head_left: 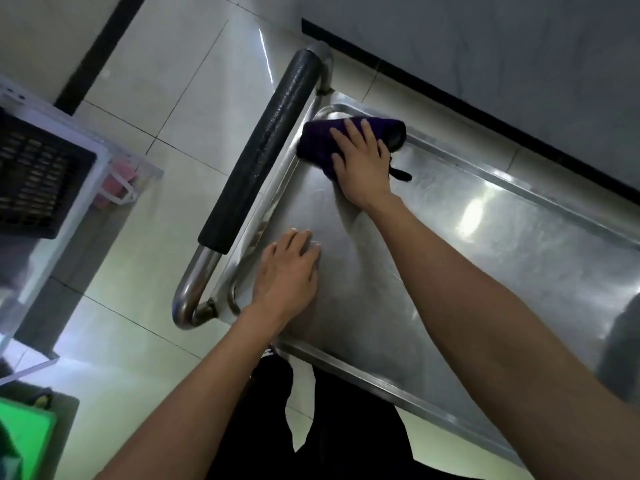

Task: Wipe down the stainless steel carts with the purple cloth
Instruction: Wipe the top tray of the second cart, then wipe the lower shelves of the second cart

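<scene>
A stainless steel cart point(485, 258) fills the middle and right of the head view, its flat top shelf ringed by a raised rim. The purple cloth point(318, 140) lies bunched in the far corner of the shelf, beside the handle. My right hand point(360, 164) presses flat on the cloth, fingers spread over it. My left hand point(287, 271) rests palm down on the bare shelf near the handle end, holding nothing. A black foam-covered handle point(263, 150) runs along the cart's left end on a bent steel tube.
Pale floor tiles point(145, 237) lie left of the cart. A second cart or rack with a black slatted crate point(34, 174) stands at the far left. A green object point(24, 434) sits at the bottom left. A wall with dark skirting point(485, 95) runs behind the cart.
</scene>
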